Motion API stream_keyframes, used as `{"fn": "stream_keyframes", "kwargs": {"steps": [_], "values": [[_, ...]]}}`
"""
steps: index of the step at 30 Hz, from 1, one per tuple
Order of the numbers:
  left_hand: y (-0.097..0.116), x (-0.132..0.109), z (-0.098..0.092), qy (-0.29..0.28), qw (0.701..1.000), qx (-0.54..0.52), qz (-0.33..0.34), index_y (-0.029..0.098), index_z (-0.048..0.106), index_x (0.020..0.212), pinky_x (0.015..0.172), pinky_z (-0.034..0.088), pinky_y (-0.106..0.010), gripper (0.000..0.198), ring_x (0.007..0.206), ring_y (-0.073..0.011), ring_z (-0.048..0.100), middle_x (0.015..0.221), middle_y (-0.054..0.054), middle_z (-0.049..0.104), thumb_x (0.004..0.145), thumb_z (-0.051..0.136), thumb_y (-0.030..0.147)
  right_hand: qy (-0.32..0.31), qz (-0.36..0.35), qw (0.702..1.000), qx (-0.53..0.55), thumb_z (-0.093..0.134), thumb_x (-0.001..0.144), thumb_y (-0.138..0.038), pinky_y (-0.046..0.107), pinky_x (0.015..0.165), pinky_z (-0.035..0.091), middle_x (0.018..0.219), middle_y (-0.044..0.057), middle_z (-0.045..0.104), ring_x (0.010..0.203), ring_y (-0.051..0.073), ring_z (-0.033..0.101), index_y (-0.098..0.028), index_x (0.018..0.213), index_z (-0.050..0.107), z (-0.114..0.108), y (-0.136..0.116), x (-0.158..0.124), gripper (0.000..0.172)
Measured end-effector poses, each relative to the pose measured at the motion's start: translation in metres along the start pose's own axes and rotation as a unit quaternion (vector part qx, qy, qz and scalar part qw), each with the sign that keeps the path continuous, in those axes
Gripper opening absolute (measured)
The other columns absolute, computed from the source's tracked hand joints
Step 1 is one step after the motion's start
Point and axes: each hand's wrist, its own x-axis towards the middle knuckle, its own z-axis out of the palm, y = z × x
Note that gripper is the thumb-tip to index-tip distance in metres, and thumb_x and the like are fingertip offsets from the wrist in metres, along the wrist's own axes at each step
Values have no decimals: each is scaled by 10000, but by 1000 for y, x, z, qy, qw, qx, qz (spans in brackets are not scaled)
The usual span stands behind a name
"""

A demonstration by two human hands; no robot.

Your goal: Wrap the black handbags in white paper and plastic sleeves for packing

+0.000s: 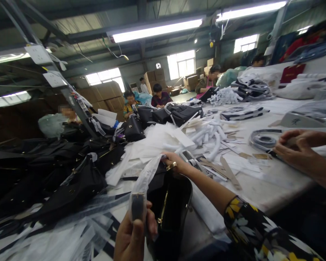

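My left hand [133, 235] is at the bottom centre, closed round the lower end of a black strap in a clear plastic sleeve [142, 185]. The sleeve runs up and to the right to my right hand [176, 163], whose fingers are pinched on its upper end beside a gold clasp [171, 166]. My right forearm wears a floral sleeve [255, 224]. Directly under both hands stands a black handbag [171, 206] with gold trim, open at the top.
Black handbags [70, 181] are heaped on the left, with white paper wrapping and rolls [206, 137] in the middle of the long white table [274, 181]. A co-worker's hands [296, 148] work at the right edge. Several people sit further back, and cardboard boxes [105, 94] stand behind.
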Motion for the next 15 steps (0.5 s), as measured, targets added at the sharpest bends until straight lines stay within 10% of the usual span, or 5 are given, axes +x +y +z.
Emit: {"fn": "stream_keyframes", "kwargs": {"steps": [9, 15], "values": [[12, 5, 15, 34, 999, -30, -22, 178, 690, 943, 465, 332, -172, 451, 491, -57, 413, 578, 39, 481, 725, 799, 557, 3, 6, 1000, 9, 503, 971, -390, 322, 858, 511, 1071, 99, 746, 967, 214, 690, -145, 1133, 685, -14, -7, -19, 345], [2, -13, 13, -1, 1000, -11, 2, 235, 723, 874, 529, 398, -232, 408, 540, -114, 509, 559, 8, 565, 693, 802, 592, 23, 27, 995, -88, 537, 958, -356, 311, 848, 469, 970, 67, 762, 939, 231, 679, -205, 992, 747, -16, -7, -27, 261]]}}
